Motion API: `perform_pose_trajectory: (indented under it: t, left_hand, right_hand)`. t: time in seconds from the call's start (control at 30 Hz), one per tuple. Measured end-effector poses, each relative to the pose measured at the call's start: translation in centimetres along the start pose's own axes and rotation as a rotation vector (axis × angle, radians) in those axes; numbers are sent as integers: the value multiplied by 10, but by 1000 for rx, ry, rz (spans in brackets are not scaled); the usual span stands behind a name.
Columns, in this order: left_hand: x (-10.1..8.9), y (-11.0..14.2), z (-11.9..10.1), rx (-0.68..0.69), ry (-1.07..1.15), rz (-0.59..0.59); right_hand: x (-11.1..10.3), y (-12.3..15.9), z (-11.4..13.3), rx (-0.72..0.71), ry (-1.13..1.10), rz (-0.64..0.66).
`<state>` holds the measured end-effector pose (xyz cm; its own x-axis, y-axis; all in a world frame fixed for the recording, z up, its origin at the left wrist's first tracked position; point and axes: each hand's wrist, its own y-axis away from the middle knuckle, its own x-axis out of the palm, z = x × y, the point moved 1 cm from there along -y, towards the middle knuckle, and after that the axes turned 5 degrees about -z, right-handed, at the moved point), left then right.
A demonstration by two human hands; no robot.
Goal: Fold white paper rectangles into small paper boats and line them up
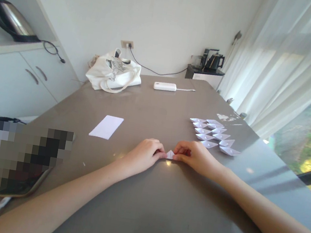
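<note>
Between my two hands is a small piece of folded white paper (170,154), its pointed top showing just above the table. My left hand (149,153) pinches its left end, thumb and fingers together. On the other end, my right hand (194,157) is closed in the same way, with its fingers curled. Past my right hand, several folded paper boats (202,131) stand in two slanting rows. A stack of flat white paper (106,127) lies to the left, beyond my left hand. My fingers hide both ends of the folded paper.
On the grey table (129,207), a phone-like device (32,168), partly blurred out, lies at left with a cable. Toward the back are a white handbag (115,72) and a white power bank (165,87) with a short cord. A curtained window borders the right side.
</note>
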<state>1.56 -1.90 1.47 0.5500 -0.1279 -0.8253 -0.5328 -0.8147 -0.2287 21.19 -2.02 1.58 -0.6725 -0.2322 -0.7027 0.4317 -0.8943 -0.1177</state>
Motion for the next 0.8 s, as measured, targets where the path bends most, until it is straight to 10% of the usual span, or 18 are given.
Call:
perform_pose_trajectory:
  t: [0.8]
  left_hand:
    - [-2, -5, 0, -221, -45, 20]
  right_hand:
    - [4, 0, 8, 115, 148, -78]
